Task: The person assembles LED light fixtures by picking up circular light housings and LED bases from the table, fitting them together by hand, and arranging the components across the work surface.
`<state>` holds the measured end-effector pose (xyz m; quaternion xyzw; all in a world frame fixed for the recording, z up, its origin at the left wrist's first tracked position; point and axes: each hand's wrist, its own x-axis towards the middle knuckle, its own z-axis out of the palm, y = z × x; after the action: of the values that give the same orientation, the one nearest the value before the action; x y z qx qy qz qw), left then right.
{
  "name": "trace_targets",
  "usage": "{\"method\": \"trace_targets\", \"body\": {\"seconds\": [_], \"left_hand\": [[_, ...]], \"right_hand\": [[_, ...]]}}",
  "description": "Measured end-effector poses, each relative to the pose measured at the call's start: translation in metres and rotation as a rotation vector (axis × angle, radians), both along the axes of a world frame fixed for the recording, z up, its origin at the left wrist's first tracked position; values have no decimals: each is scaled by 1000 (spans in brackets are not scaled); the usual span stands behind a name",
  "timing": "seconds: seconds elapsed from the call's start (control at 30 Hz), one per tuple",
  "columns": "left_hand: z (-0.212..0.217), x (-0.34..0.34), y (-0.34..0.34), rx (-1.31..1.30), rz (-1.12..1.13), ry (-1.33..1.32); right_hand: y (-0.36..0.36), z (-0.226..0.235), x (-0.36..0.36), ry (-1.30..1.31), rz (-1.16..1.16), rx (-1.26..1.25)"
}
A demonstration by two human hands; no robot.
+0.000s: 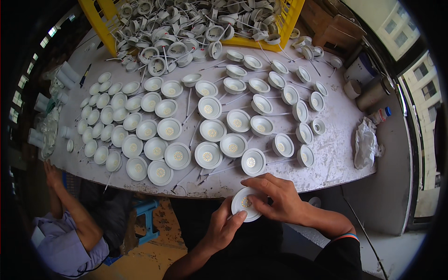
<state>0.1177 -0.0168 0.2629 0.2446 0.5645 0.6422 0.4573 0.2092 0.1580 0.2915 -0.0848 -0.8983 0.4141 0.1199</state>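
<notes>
In front of the table's near edge I hold a round white LED downlight (238, 203), its dished face and the cluster of small yellowish LEDs turned up toward me. My left hand (221, 227) grips the lower left of its rim, thumb on top. On the far side, my right hand (282, 198) has fingers over the rim, while another finger or the thumb reaches into the dish by the LEDs. Whether it presses there cannot be made out. Nearest to my hands on the table lies another white downlight (253, 162), face up.
Rows of similar downlights cover the white table (333, 161), several trailing cables. A yellow crate (112, 39) spills wired white housings at the back. A plastic bag (366, 142) and a metal canister (375, 93) stand right. A co-worker's arm (77, 205) rests at left, near a blue stool (147, 219).
</notes>
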Motion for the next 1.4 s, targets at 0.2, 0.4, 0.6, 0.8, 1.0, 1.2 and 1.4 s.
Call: {"method": "trace_targets", "body": {"seconds": [0.2,0.4,0.6,0.8,1.0,1.2,1.4], "left_hand": [[1,0,2,-90,16,99],[-5,0,5,-71,90,242],[-6,-1,4,-89,121,387],[-3,-8,5,-60,83,381],[-5,-8,-2,-152,-24,321],[-25,-12,5,-97,31,273],[-55,-13,9,-199,-95,85]], "right_hand": [[-4,-4,-1,5,-37,-35],[-3,-14,-2,31,15,-229],[2,-12,2,-73,8,-470],[3,-7,11,-257,14,-575],[-3,-18,12,-206,-44,-688],[3,-22,7,-199,9,-455],[9,-16,20,10,156,215]]}}
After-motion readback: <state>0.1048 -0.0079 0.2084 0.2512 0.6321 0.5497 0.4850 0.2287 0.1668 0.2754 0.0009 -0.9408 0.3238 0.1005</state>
